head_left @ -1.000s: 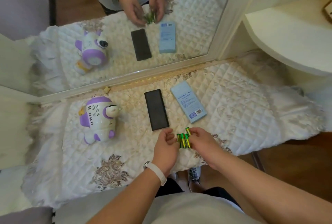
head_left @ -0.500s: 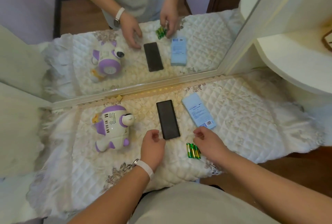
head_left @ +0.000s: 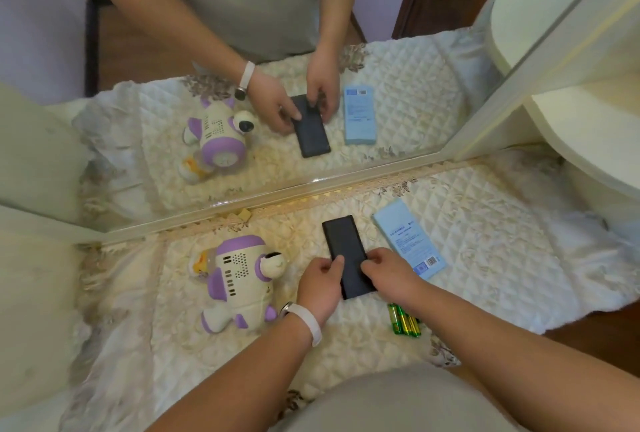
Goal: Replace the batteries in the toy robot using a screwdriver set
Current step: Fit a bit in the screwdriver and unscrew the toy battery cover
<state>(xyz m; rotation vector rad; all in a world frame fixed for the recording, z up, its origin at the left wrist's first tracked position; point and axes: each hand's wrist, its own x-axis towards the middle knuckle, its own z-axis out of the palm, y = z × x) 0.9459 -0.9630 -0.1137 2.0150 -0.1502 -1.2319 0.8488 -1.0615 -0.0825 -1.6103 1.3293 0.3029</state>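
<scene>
A flat black case (head_left: 343,244) lies on the quilted cloth in the middle. My left hand (head_left: 320,281) grips its near left edge, thumb on top. My right hand (head_left: 388,274) grips its near right edge, fingers over the top. A white and purple toy robot (head_left: 239,279) lies face down to the left, its speaker grille up. A pack of green batteries (head_left: 403,319) lies on the cloth near the front edge, under my right forearm.
A light blue box (head_left: 408,239) lies to the right of the case. A mirror (head_left: 242,85) stands behind the table and repeats the scene. A cream shelf (head_left: 588,126) juts out at the right. The quilted cloth (head_left: 502,241) hangs over the table's front edge.
Both hands let go of the green batteries, which now lie on the cloth. The hands moved forward and took hold of the black case's near end.
</scene>
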